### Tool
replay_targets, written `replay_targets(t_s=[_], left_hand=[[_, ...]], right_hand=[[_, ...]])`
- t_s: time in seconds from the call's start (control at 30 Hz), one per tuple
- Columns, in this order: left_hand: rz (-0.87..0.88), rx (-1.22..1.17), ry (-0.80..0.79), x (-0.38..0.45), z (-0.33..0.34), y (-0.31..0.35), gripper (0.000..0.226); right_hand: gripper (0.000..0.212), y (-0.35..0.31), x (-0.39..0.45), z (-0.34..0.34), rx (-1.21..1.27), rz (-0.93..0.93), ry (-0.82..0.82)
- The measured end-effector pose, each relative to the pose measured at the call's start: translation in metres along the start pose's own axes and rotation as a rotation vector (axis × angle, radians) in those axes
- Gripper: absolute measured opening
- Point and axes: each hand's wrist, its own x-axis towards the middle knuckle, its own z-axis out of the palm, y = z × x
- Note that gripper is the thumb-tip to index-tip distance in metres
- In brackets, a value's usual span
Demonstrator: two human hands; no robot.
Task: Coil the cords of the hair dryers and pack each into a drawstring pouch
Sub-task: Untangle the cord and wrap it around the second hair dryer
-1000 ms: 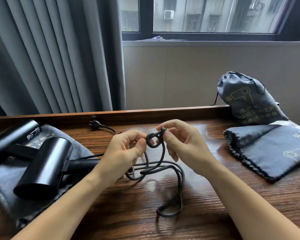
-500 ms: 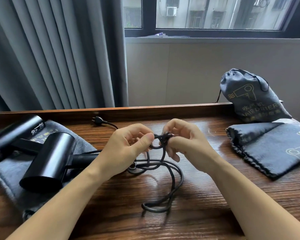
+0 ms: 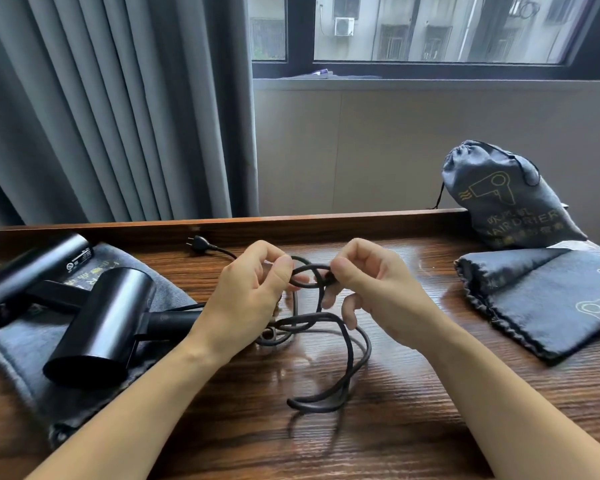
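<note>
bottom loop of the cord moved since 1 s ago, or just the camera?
Cannot tell. The loop lies about as far below the plug as before; the camera shifted.

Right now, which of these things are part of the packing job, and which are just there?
Part of the job:
left hand
right hand
cord
plug
near dryer
far dryer
flat pouches
filled pouch

Just there:
curtain
window
table

Soft window daylight, bowed wide-angle edges
</note>
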Motion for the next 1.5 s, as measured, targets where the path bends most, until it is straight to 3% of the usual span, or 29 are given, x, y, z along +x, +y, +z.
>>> replay_targets(t_s=[0.13, 0.27, 0.4, 0.5, 0.63, 0.73, 0.8, 0.93, 1.13, 1.2, 1.3, 1.37, 1.5], left_hand=[[-0.014, 0.013, 0.033, 0.001, 0.0, 0.002, 0.013], [-0.004, 0.015, 0.083, 0.001, -0.001, 0.002, 0.013], [-0.006, 0.05, 0.092, 0.001, 0.001, 0.001, 0.011], [0.055, 0.126, 0.08, 0.0, 0.003, -0.002, 0.006], [0.273, 0.501, 0.045, -0.004, 0.003, -0.011, 0.009], [0.291, 0.572, 0.05, -0.004, 0.002, -0.01, 0.012], [0.277, 0.606, 0.087, -0.003, 0.003, -0.006, 0.009], [0.13, 0.576, 0.176, 0.001, 0.002, -0.003, 0.01], [0.022, 0.503, 0.267, 0.006, -0.005, -0.004, 0.012], [0.016, 0.478, 0.265, 0.005, -0.006, -0.005, 0.012], [0.047, 0.472, 0.245, 0.003, -0.002, -0.006, 0.009], [0.064, 0.435, 0.262, 0.004, -0.002, -0.007, 0.007], [-0.058, 0.172, 0.266, 0.008, -0.008, -0.003, 0.007]], right_hand=[[0.021, 0.0, 0.0, 0.0, 0.082, -0.001, 0.039], [0.012, -0.001, 0.002, -0.005, 0.25, 0.048, -0.024], [0.018, 0.0, 0.003, -0.007, 0.318, 0.047, -0.055], [0.026, 0.001, 0.002, -0.004, 0.102, 0.016, -0.021], [0.015, 0.004, -0.002, 0.005, -0.295, -0.123, 0.022], [0.028, 0.012, -0.001, 0.007, -0.581, -0.259, 0.081], [0.026, 0.015, 0.0, 0.009, -0.65, -0.335, 0.131], [0.021, 0.02, 0.003, 0.01, -0.533, -0.295, 0.239], [0.014, 0.008, 0.001, 0.008, 0.124, -0.103, 0.109], [0.008, 0.006, 0.002, 0.008, 0.037, -0.1, 0.058], [0.018, 0.014, 0.003, 0.012, -0.343, -0.155, 0.069], [0.022, 0.013, 0.002, 0.013, -0.339, -0.166, 0.063], [0.027, -0.003, -0.001, -0.005, 0.198, -0.117, 0.002]])
